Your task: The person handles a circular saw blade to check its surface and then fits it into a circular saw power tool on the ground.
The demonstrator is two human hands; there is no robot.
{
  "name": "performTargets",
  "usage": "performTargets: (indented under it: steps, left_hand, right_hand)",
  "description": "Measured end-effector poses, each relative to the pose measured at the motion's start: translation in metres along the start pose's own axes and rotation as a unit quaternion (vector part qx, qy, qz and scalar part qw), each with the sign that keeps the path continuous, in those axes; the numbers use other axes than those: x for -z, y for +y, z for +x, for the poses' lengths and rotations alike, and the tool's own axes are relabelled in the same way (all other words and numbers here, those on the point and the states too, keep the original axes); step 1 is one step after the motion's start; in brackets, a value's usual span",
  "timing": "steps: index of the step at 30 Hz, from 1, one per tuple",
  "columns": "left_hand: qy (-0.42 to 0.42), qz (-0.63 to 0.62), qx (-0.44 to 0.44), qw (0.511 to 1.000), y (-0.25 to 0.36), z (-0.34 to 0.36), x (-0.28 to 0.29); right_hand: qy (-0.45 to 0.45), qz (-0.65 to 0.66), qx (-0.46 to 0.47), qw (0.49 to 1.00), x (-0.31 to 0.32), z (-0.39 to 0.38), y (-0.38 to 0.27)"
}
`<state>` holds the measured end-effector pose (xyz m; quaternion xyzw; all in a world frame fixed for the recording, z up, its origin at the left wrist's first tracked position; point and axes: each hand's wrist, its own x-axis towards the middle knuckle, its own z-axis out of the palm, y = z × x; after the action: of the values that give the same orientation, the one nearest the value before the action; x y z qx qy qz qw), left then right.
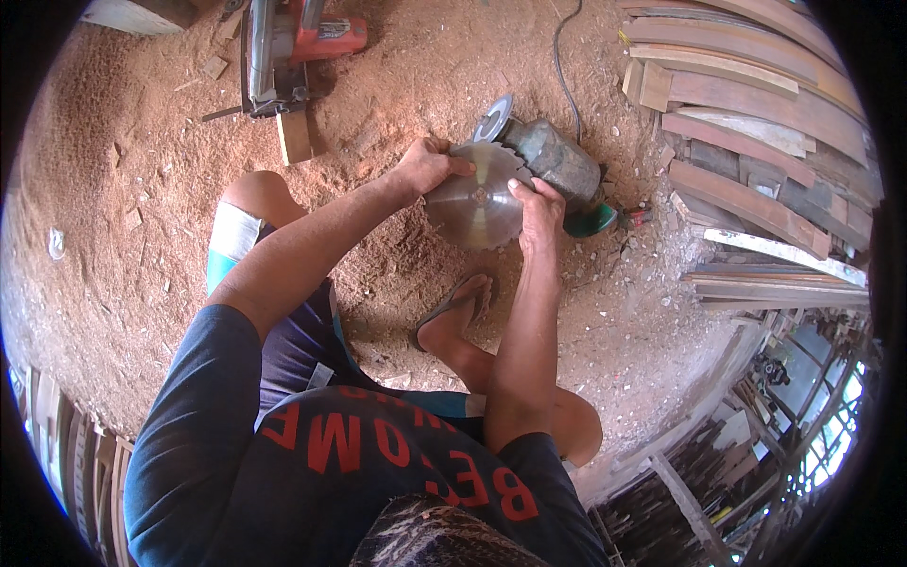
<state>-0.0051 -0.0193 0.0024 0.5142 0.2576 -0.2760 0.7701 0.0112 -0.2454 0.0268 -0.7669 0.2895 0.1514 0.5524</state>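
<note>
A round, toothed circular saw blade [472, 210] is held between my two hands, its flat metal face turned up. My left hand [433, 168] grips its upper left edge, thumb lying on the face. On the opposite side my right hand [540, 210] clasps the rim, with the thumb on top and the fingers partly hidden behind it. Just beyond the blade sits a bench grinder [559, 161] with a grey body. Its pale grinding wheel [494, 118] is close to the blade's far edge; whether they touch I cannot tell. A green-edged wheel [591, 220] shows at the grinder's other end.
A red power saw [326, 38] lies at the far left, near a short wood block [294, 137]. Stacked planks [746, 180] line the right side. A dark cable [562, 66] runs away from the grinder. Sawdust [397, 274] covers the ground around my sandalled foot [453, 312].
</note>
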Motion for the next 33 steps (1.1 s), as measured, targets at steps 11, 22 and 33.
performTargets:
  steps: [11,22,33]
  left_hand:
    - [0.001,0.003,0.008,1.0,-0.002,0.0,0.001]
    - [-0.009,-0.006,-0.002,1.0,-0.004,0.001,0.003]
    - [-0.155,0.069,-0.107,0.98,0.027,-0.015,0.014]
  right_hand:
    - [0.002,0.019,0.009,1.0,-0.004,-0.006,-0.004]
    - [-0.011,0.021,0.032,0.999,-0.001,-0.007,-0.008]
    - [-0.219,-0.051,0.136,0.965,0.015,-0.039,-0.068]
